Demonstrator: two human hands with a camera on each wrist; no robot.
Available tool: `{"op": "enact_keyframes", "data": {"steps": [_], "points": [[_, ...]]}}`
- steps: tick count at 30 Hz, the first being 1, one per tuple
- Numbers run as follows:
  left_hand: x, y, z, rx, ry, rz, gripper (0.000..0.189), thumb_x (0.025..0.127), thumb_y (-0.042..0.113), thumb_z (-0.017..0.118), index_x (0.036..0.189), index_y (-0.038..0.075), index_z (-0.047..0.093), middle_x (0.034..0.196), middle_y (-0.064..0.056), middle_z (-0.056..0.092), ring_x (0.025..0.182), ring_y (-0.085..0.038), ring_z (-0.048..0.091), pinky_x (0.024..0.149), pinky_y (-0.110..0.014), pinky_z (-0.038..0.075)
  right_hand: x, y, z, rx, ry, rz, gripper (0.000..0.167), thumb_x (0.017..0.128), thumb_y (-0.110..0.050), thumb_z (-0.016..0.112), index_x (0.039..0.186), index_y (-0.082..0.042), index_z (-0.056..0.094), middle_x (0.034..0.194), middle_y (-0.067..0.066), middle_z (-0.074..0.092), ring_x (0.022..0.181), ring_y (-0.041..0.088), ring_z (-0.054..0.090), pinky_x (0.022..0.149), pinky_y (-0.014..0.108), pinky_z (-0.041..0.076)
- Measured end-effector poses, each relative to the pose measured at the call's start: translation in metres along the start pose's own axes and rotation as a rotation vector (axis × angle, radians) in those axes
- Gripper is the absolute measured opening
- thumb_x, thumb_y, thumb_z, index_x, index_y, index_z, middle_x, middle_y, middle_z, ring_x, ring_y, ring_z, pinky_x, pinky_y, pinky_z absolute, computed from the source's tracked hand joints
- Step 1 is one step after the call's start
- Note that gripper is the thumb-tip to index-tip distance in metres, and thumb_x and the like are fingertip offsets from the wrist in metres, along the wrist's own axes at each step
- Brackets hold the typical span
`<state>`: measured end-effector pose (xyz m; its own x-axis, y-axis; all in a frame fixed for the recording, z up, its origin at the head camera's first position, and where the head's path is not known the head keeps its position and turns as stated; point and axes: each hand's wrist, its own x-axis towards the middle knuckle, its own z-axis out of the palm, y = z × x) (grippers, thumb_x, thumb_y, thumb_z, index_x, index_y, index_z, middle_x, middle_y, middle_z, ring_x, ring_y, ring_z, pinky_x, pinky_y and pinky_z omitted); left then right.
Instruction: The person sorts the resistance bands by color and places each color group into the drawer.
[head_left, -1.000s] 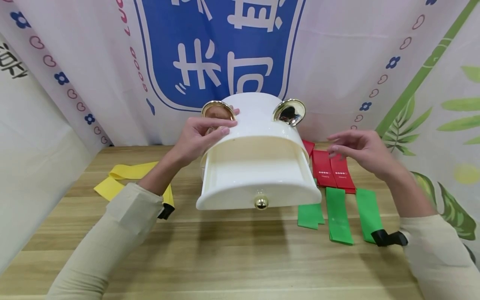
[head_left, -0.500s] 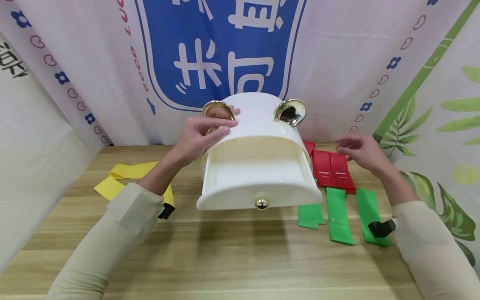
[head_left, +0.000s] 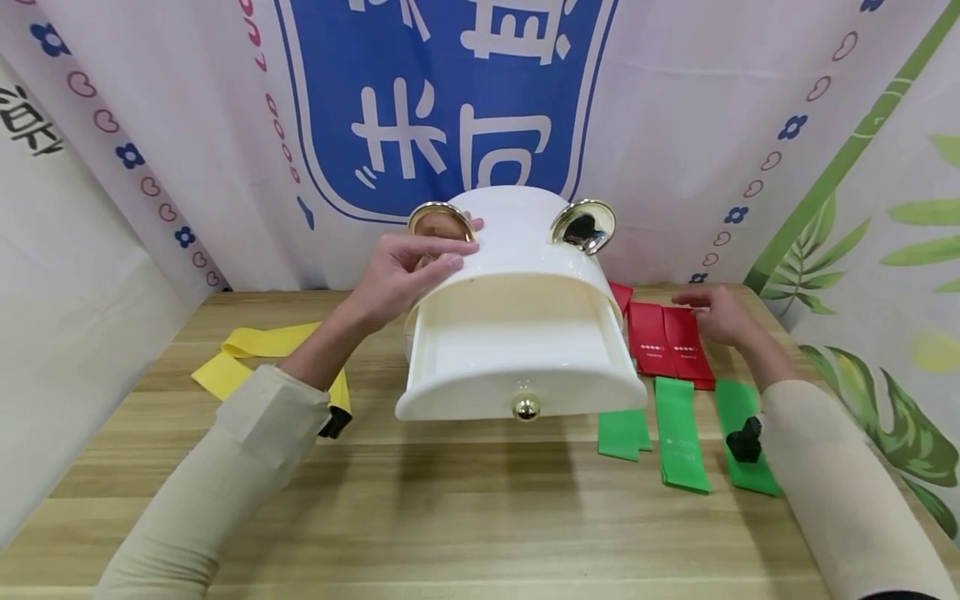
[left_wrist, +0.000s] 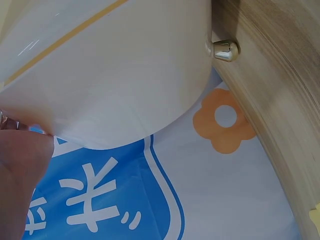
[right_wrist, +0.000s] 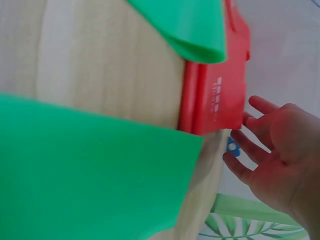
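Note:
A glossy white storage box with gold ear-like discs stands in the middle of the head view. Its drawer, with a round gold knob, is pulled out, and no object shows inside. My left hand holds the box's upper left side by the left gold disc; some fingers are hidden behind it. Flat red resistance bands lie to the right of the box. Beside their right edge is my right hand, fingers loosely spread, nothing held; the right wrist view shows the hand close to the red band.
Several green resistance bands lie in front of the red ones. A yellow band rests at left on the wooden table, partly behind the left forearm. A printed curtain hangs behind the table.
My right hand has moved down and slightly right, from above the red bands to their right edge. The left hand, box and drawer stay in place.

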<state>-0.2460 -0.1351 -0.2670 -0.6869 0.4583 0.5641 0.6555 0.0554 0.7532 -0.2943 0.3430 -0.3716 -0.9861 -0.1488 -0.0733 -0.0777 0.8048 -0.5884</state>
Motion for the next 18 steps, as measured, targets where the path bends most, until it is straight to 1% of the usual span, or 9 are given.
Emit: {"op": "enact_keyframes", "data": {"steps": [1, 3, 5, 7, 8, 12, 14, 17, 18], "points": [[0.0, 0.0, 0.0, 0.001, 0.002, 0.0, 0.025, 0.098, 0.0, 0.062, 0.119, -0.006, 0.074, 0.141, -0.013, 0.064, 0.074, -0.013, 0.06, 0.048, -0.027, 0.023, 0.001, 0.002, 0.001, -0.013, -0.007, 0.004, 0.047, 0.096, 0.01, 0.04, 0.141, 0.012, 0.053, 0.144, 0.038, 0.047, 0.132, 0.056, 0.042, 0.108, 0.066, 0.041], [0.001, 0.0, 0.0, 0.0, 0.001, 0.004, 0.025, 0.098, 0.0, 0.062, 0.119, -0.006, 0.074, 0.14, -0.014, 0.064, 0.074, -0.009, 0.06, 0.047, -0.027, 0.022, 0.003, 0.005, 0.003, -0.026, -0.016, 0.011, 0.047, 0.095, 0.011, 0.041, 0.141, 0.012, 0.053, 0.143, 0.039, 0.048, 0.13, 0.056, 0.043, 0.108, 0.066, 0.041], [0.001, -0.001, 0.001, -0.008, -0.002, 0.014, 0.025, 0.098, 0.0, 0.062, 0.119, -0.006, 0.074, 0.14, -0.015, 0.064, 0.085, -0.003, 0.065, 0.047, -0.027, 0.022, 0.004, 0.008, 0.005, -0.035, -0.01, 0.021, 0.047, 0.096, 0.011, 0.042, 0.142, 0.012, 0.052, 0.141, 0.039, 0.049, 0.126, 0.054, 0.046, 0.107, 0.065, 0.042], [0.002, -0.001, 0.001, -0.011, -0.003, 0.019, 0.025, 0.098, 0.0, 0.062, 0.119, -0.006, 0.074, 0.14, -0.015, 0.065, 0.086, -0.002, 0.065, 0.047, -0.027, 0.022, 0.004, 0.009, 0.006, -0.032, 0.0, 0.041, 0.044, 0.099, 0.009, 0.045, 0.142, 0.012, 0.052, 0.139, 0.038, 0.049, 0.122, 0.051, 0.047, 0.105, 0.063, 0.044], [0.002, -0.001, 0.001, -0.015, -0.006, 0.024, 0.025, 0.098, 0.0, 0.062, 0.119, -0.007, 0.074, 0.14, -0.016, 0.064, 0.102, -0.003, 0.067, 0.047, -0.027, 0.022, 0.004, 0.009, 0.007, -0.033, 0.006, 0.048, 0.044, 0.099, 0.008, 0.046, 0.142, 0.012, 0.051, 0.136, 0.038, 0.05, 0.119, 0.05, 0.047, 0.104, 0.062, 0.045], [0.002, 0.0, 0.0, -0.008, -0.003, 0.022, 0.025, 0.098, 0.001, 0.062, 0.119, -0.006, 0.074, 0.14, -0.014, 0.065, 0.095, -0.009, 0.068, 0.046, -0.027, 0.022, 0.003, 0.007, 0.006, -0.061, 0.038, 0.065, 0.039, 0.099, 0.005, 0.05, 0.137, 0.016, 0.053, 0.125, 0.038, 0.053, 0.11, 0.048, 0.048, 0.099, 0.061, 0.046], [0.001, 0.0, 0.0, -0.002, -0.004, 0.016, 0.025, 0.098, 0.001, 0.063, 0.119, -0.005, 0.074, 0.14, -0.013, 0.065, 0.096, -0.01, 0.067, 0.047, -0.027, 0.022, 0.002, 0.004, 0.002, -0.063, 0.052, 0.082, 0.037, 0.099, 0.003, 0.05, 0.133, 0.019, 0.054, 0.121, 0.039, 0.054, 0.107, 0.048, 0.05, 0.096, 0.059, 0.048], [0.0, -0.001, 0.0, 0.01, 0.002, 0.005, 0.025, 0.098, 0.001, 0.062, 0.119, -0.005, 0.074, 0.14, -0.013, 0.065, 0.072, -0.011, 0.058, 0.047, -0.027, 0.022, -0.002, -0.006, -0.008, -0.078, 0.088, 0.11, 0.035, 0.097, -0.002, 0.051, 0.123, 0.02, 0.058, 0.112, 0.036, 0.06, 0.101, 0.046, 0.055, 0.085, 0.053, 0.052], [0.0, -0.001, 0.0, 0.012, 0.006, 0.001, 0.025, 0.098, 0.001, 0.062, 0.119, -0.005, 0.075, 0.139, -0.013, 0.066, 0.062, -0.011, 0.051, 0.047, -0.027, 0.022, -0.005, -0.011, -0.013, -0.078, 0.098, 0.116, 0.034, 0.096, -0.004, 0.051, 0.121, 0.019, 0.059, 0.109, 0.035, 0.061, 0.098, 0.045, 0.055, 0.082, 0.051, 0.051]]}}
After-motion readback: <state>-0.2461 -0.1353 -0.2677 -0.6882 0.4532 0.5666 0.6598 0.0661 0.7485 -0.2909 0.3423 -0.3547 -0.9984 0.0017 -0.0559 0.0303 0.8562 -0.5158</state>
